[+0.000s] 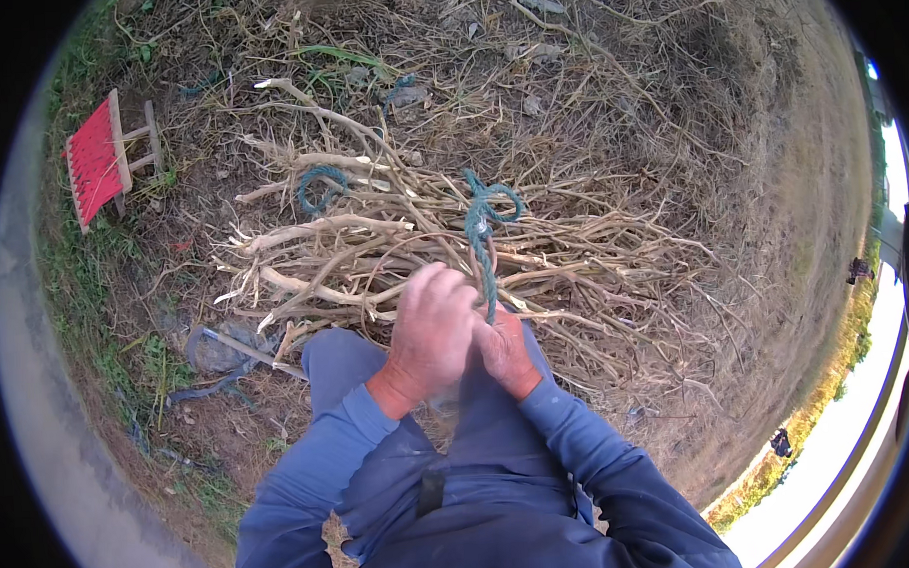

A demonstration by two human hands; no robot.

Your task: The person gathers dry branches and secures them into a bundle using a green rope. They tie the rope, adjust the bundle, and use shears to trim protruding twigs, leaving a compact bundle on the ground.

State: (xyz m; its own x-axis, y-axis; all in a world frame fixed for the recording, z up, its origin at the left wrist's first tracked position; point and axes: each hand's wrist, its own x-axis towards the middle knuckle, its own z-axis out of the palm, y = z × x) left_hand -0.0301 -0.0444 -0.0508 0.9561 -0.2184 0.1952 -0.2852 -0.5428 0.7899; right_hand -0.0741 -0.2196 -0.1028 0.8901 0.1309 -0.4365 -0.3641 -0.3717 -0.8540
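Observation:
A bundle of dry cut branches [325, 232] lies on the ground before my knees. A green twisted rope [486, 271] comes down over its top from a looped knot [482, 208]. My right hand [505, 350] grips the rope's lower stretch, above my thigh. Close against it, my left hand [430, 326] is blurred, with its fingers curled; whether it holds part of the rope is hidden. Another coil of green rope [322, 189] shows among the thicker branch ends on the left.
A low stool with a red woven seat [96, 163] lies tipped over at the left. Beside my left knee is a wooden-handled tool [258, 352] near a dark strap [218, 386]. Stones [541, 1] and dry grass cover the far ground; a paved strip [62, 448] borders the left.

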